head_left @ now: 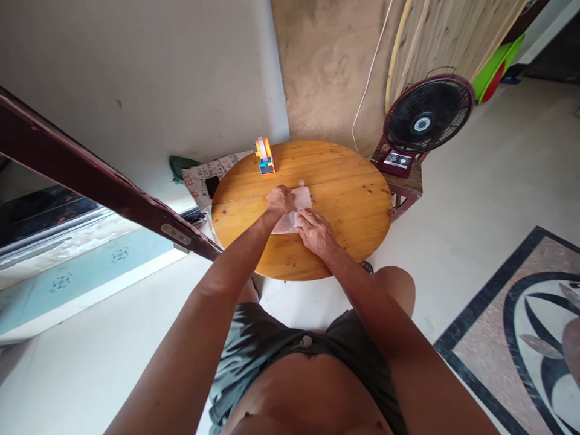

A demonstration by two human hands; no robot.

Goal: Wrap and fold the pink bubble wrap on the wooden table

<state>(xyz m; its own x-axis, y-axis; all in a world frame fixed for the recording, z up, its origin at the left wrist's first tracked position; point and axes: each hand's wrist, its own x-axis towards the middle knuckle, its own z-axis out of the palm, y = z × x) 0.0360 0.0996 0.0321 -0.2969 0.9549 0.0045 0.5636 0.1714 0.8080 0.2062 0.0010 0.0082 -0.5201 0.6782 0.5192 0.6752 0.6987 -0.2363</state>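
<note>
A pinkish-white, semi-clear packet that looks like bubble wrap lies flat on the round wooden table. A small strip sticks out from its far edge. My left hand is closed at the packet's left side, fingers curled over it; what the fingertips pinch is partly hidden. At the near right edge, my right hand has its fingers bent over the wrap and its thumb close to them. Beyond the hands, near the table's back edge, stands an orange and blue tape dispenser.
A dark red fan stands on a wooden stool right of the table. Behind are a wall and a hanging white cord. A dark phone-like object lies on printed sacking at left, near a dark red door frame.
</note>
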